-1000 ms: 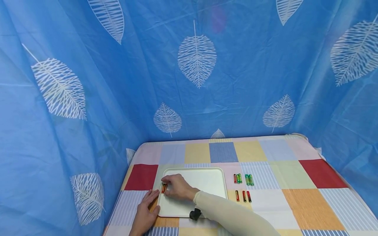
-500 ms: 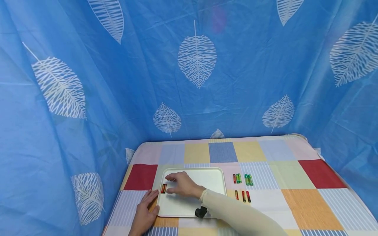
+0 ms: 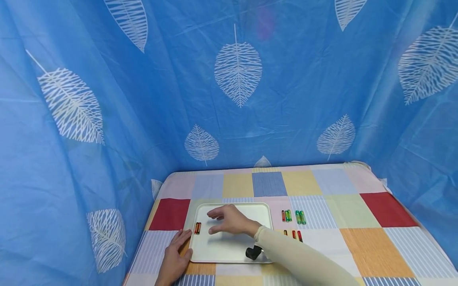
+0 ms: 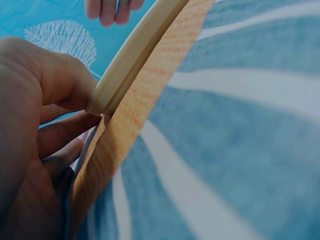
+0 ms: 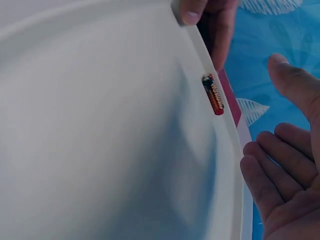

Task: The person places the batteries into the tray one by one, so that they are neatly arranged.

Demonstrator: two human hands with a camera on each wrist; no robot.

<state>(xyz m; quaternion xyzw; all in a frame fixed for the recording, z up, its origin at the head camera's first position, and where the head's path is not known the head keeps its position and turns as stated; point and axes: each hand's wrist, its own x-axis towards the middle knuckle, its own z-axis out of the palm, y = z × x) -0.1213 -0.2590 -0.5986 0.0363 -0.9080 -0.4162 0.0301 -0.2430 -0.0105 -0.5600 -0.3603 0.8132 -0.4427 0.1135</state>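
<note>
Two red-and-black batteries (image 3: 198, 228) lie side by side against the left rim of a white tray (image 3: 214, 254). Over the tray, to the right of those batteries, hovers my right hand (image 3: 230, 220); its thumb and fingers are spread and hold nothing. Seen from the right wrist, the same hand (image 5: 292, 165) has its palm facing the tray, apart from the batteries (image 5: 213, 94). My left hand (image 3: 174, 254) lies at the tray's left edge with fingers extended. In the left wrist view, the left hand's thumb (image 4: 70, 82) touches the tray's corner (image 4: 107, 97).
Right of the tray lie red batteries (image 3: 284, 215) and green batteries (image 3: 300, 217). More red batteries (image 3: 299, 236) lie nearer, one partly behind the right sleeve (image 3: 297, 250). A patchwork cloth (image 3: 375, 250) covers the table; blue curtains (image 3: 286, 119) surround it.
My right hand has let go at the batteries in the tray and drawn back to the right, fingers spreading. The batteries stay at the left rim. My left hand has stayed put.
</note>
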